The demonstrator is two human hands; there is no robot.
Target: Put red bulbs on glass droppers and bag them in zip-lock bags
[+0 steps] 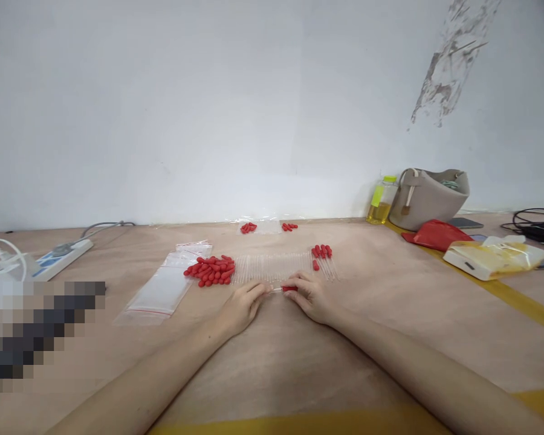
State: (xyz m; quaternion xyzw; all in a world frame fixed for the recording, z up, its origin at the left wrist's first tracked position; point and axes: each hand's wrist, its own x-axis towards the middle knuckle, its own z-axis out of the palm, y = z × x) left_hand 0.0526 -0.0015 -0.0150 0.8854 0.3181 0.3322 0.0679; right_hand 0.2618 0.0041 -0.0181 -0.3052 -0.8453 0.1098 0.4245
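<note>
My left hand (243, 306) pinches one end of a thin glass dropper tube (277, 290). My right hand (316, 298) has its thumb and fingers closed on a red rubber bulb (289, 289) at the tube's other end. How far the tube sits inside the bulb cannot be told. Just beyond my hands lies a row of bare glass tubes (272, 266), side by side. A pile of loose red bulbs (213, 270) is at the row's left end. On its right are several droppers fitted with red bulbs (323, 251), and one lower red bulb (316, 265).
Clear zip bags (161, 289) lie on the left, near a power strip (66, 260). Small bagged groups of red bulbs (248, 228) rest by the wall. At the right are a bottle (381, 202), a grey bag (428, 199), a red pouch (439, 235) and a tissue pack (492, 257).
</note>
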